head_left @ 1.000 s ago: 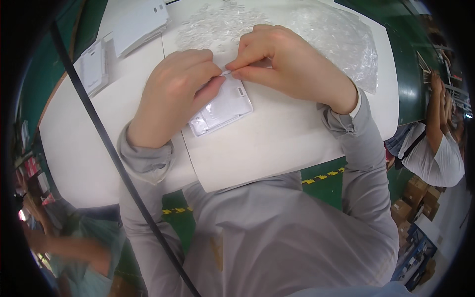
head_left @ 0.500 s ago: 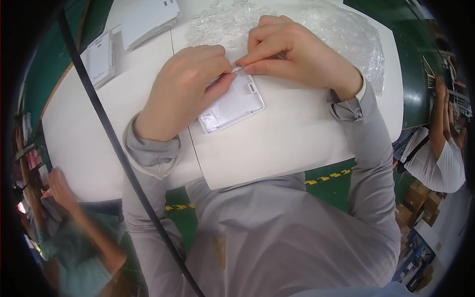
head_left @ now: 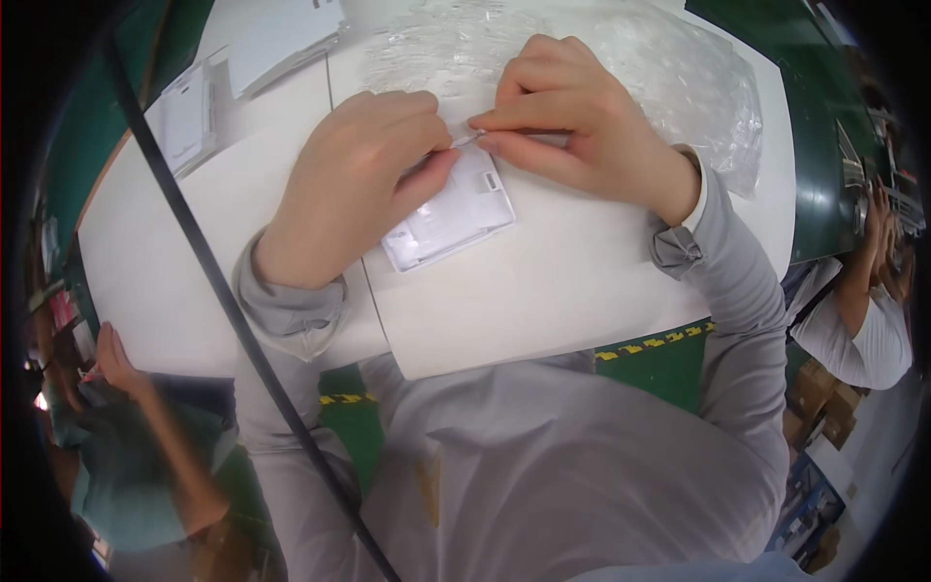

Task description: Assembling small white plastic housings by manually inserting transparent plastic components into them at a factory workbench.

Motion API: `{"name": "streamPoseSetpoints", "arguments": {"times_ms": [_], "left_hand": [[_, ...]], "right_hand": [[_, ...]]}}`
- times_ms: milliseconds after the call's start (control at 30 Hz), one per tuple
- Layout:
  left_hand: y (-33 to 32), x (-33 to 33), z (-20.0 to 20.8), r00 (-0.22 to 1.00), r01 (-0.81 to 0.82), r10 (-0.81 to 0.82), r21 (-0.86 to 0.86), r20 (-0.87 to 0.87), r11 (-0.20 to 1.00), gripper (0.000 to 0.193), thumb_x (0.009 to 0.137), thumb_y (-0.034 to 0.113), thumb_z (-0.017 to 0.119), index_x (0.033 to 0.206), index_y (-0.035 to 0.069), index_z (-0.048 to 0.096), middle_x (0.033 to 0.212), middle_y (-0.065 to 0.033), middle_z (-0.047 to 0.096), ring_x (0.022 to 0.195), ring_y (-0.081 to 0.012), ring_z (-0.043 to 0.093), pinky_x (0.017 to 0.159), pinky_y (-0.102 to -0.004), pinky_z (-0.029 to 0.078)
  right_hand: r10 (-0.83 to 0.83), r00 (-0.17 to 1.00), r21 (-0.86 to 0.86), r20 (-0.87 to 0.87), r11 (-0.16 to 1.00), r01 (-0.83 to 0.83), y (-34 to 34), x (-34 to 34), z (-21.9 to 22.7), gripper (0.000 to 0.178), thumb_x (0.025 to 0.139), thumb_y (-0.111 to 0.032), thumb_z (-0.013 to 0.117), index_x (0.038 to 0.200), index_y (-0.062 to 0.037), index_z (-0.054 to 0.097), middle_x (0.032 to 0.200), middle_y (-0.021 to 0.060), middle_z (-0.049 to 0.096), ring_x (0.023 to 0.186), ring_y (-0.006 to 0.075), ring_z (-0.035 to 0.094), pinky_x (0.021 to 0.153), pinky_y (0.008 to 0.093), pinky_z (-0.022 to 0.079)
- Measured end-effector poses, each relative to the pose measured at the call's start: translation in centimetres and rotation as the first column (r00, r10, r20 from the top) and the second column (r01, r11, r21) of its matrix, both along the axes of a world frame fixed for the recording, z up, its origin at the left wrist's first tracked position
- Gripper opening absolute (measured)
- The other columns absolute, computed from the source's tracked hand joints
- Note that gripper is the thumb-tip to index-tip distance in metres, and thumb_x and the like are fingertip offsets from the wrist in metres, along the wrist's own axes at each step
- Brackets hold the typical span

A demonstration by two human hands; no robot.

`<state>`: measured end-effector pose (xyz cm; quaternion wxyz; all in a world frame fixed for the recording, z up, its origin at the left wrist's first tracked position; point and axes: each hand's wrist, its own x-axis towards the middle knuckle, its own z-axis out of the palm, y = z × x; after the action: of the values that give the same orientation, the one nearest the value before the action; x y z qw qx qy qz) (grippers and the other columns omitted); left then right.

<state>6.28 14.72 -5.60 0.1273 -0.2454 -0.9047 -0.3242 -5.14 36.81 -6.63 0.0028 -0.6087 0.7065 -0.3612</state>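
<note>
White plastic: the shallow rectangular housing (head_left: 456, 218) lies tilted on the white table (head_left: 543, 291), just right of the seam and in from the near edge, a small slot by its right-hand rim. Your left hand (head_left: 359, 184) covers its far left part; whether it touches the housing, cannot tell. Thumb and forefinger are pinched on one end of a small pale piece (head_left: 465, 141), above the housing's far edge. Your right hand (head_left: 592, 121) grips the other end, thumb and forefinger closed, remaining fingers curled. The piece's exact shape is too small to make out.

Beyond your hands, toward the table's far edge: a spread of small translucent pieces (head_left: 441, 44). Far right corner: a crumpled clear plastic bag (head_left: 703, 92), near your right wrist. Far left corner: a stack of white panels (head_left: 281, 44); just beside it, by the left edge, a framed white panel (head_left: 184, 121). A dark strip (head_left: 208, 247) slants across the left of the view.

Near left corner: a co-worker's hand (head_left: 116, 359), green top (head_left: 141, 475) below. Off the right edge, a second co-worker in a white shirt (head_left: 863, 335), cardboard boxes (head_left: 829, 398) nearby. Green floor (head_left: 669, 383), with yellow-and-black tape (head_left: 655, 341).
</note>
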Motion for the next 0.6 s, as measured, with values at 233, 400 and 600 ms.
{"name": "streamPoseSetpoints", "arguments": {"times_ms": [233,400,600], "left_hand": [[0.3,0.2,-0.1,1.000,-0.016,0.016,0.014,-0.004,1.000,0.016,0.080,0.000,0.076,0.087,-0.001,0.063,0.078,-0.0098,0.053,0.071,-0.0285,0.052,0.065,-0.0384,0.042],[0.1,-0.4,-0.2,0.999,0.004,-0.004,-0.002,-0.036,1.000,0.015,0.080,0.000,0.076,0.088,-0.001,0.063,0.079,-0.0093,0.054,0.072,-0.0288,0.051,0.067,-0.0385,0.041],[-0.6,0.7,0.8,0.998,-0.051,0.046,-0.128,-0.038,0.990,0.016,0.076,0.007,0.076,0.088,0.005,0.066,0.081,-0.0092,0.059,0.077,-0.0296,0.057,0.071,-0.0410,0.043]], "right_hand": [[-0.064,0.997,0.006,0.035,0.998,0.064,-0.2,1.1,0.3,0.008,0.085,-0.019,0.075,0.088,-0.0122,0.076,0.079,-0.0038,0.060,0.085,0.0193,0.056,0.080,0.0355,0.040],[-0.142,0.990,0.078,-0.021,0.987,0.143,-0.5,1.6,1.2,0.008,0.082,-0.021,0.074,0.085,-0.0129,0.075,0.078,-0.0041,0.059,0.086,0.0194,0.055,0.080,0.0365,0.039],[-0.123,0.965,0.109,-0.232,0.982,0.152,-1.8,3.0,3.2,0.018,0.072,-0.011,0.080,0.088,-0.0073,0.073,0.081,0.0019,0.058,0.085,0.0219,0.056,0.079,0.0370,0.041]]}}
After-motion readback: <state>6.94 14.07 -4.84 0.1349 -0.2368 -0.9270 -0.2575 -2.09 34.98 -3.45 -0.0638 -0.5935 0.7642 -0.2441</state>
